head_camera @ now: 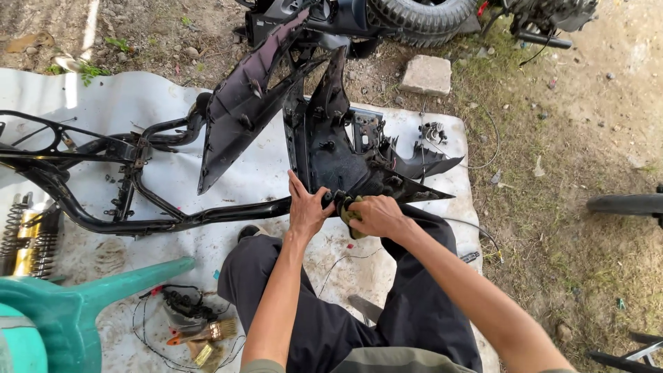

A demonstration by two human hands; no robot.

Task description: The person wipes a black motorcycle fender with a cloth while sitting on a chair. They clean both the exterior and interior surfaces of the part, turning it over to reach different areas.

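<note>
Dark-trousered knees [324,324] are seen nearest, beyond which the black scooter fairing panel [331,145], its long axis running away from the person, is steadied by the flat-open left hand [307,207] while a greenish rag [351,213] is gripped against its near end by the right hand [376,215].

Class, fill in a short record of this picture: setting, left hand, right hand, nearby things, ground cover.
Setting: outdoors, dirt and grass
Left hand: flat against the black panel, open
Right hand: grip closed on a green rag, pressed to the panel
Nearby: black frame, springs, teal part, brush, stone block, tyre
Ground cover: white sheet
</note>
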